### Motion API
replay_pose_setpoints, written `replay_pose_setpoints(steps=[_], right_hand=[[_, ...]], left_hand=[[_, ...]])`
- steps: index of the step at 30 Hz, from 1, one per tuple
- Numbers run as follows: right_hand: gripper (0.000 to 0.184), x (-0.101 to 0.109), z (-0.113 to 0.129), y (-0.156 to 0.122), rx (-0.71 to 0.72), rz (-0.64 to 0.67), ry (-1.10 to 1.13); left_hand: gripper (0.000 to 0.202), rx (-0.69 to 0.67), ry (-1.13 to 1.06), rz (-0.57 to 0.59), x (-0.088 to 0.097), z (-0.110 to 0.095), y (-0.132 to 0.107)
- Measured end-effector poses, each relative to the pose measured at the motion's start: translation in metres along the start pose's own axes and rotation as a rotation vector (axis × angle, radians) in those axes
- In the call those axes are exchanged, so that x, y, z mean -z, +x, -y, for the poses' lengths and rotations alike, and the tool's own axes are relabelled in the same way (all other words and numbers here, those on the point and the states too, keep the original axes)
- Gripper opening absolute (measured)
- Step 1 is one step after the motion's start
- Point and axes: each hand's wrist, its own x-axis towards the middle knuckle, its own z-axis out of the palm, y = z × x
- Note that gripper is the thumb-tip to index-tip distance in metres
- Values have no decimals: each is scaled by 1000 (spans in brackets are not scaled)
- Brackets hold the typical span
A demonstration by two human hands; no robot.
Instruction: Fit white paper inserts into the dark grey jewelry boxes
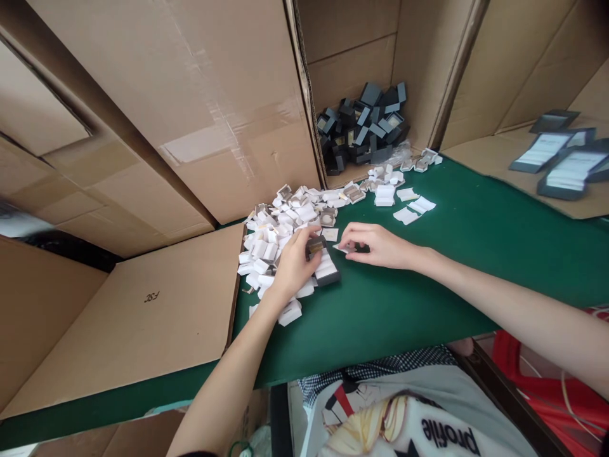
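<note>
My left hand (298,261) is closed around a small black box (329,277) at the edge of a heap of white pieces. White folded inserts show in the near part of the box, and a gold-brown patch shows in its far part. Just to the right, my right hand (373,246) pinches a small white paper piece (341,249) between thumb and fingers, a little apart from the box. Behind the box lies a flat white card (330,234). The pile of white folded inserts (265,249) spreads to the left, partly hidden by my left hand.
An upright open carton (352,38) at the back holds many black boxes (366,120). Filled black boxes (566,171) lie on cardboard at the right. Cardboard (157,317) covers the left of the green table (428,304). Loose white sheets (415,210) lie toward the back.
</note>
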Motion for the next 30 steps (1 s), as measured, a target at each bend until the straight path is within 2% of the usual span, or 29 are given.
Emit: replay_pose_setpoints(steps=[5, 9, 18, 22, 25, 30], right_hand=[[32, 2, -10, -3, 25, 32, -46], [43, -1, -18, -4, 8, 112, -76], [33, 3, -11, -4, 53, 75, -143], [35, 4, -5, -6, 49, 65, -64], [28, 6, 0, -5, 26, 37, -2], [19, 15, 5, -5, 18, -59, 73]], left_hand=[[44, 33, -47, 5, 2, -2, 0], [46, 26, -74, 20, 5, -5, 0], [42, 106, -214, -7, 7, -7, 2], [42, 138, -243, -49, 7, -2, 2], [42, 181, -269, -75, 7, 1, 3], [40, 195, -308, -55, 8, 0, 3]])
